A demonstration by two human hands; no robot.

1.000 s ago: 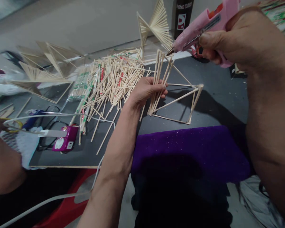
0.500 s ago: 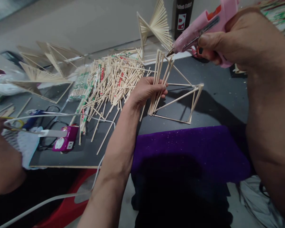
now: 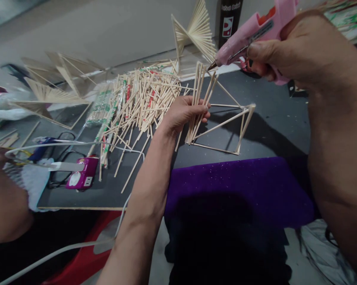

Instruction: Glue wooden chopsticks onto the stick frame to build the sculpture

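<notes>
My right hand grips a pink glue gun, its metal tip close to the top ends of several thin wooden sticks. Those upright sticks belong to a stick frame standing on the dark table. Around the sticks, at about their middle, the fingers of my left hand are closed. The frame's lower bars and its right corner rest to the right of that hand. Whether the gun's tip touches a stick is hard to tell.
A heap of loose sticks lies left of the frame. Finished stick shapes stand behind and at far left. A purple power adapter, white cable, dark bottle and purple cloth are around. Another person's arm is at left.
The glue gun and my right hand have shifted very slightly left. My left hand and the frame have stayed in place.
</notes>
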